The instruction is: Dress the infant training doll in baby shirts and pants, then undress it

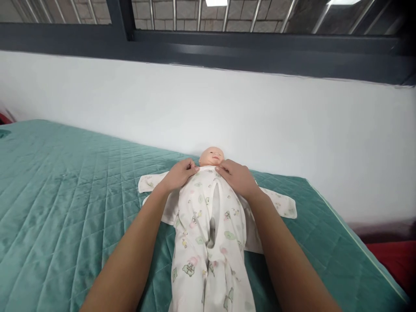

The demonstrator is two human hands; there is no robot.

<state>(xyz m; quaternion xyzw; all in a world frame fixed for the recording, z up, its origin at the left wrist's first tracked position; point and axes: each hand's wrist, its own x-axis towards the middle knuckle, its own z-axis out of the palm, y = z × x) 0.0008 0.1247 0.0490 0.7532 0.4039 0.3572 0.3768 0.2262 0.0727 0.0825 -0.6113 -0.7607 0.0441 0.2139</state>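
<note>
A baby doll (211, 155) lies face up on the bed, its head close to the wall. White baby pants (201, 212) with a green and pink print are spread over its body, an open slit down their middle. At the doll's neck, my left hand (182, 173) pinches the upper left edge of the pants. My right hand (237, 177) is closed on the upper right edge, some fingers hidden from view. Beneath the pants is a matching baby shirt (282, 203), its sleeves stretched out to both sides. The doll's body and limbs are covered.
A green quilted cover (81, 195) spreads over the bed, whose right edge slopes toward the lower right corner. Behind stands a white wall (130, 99) under a dark window frame (227, 52) with metal bars. Something red (396, 264) lies beyond the bed's right edge.
</note>
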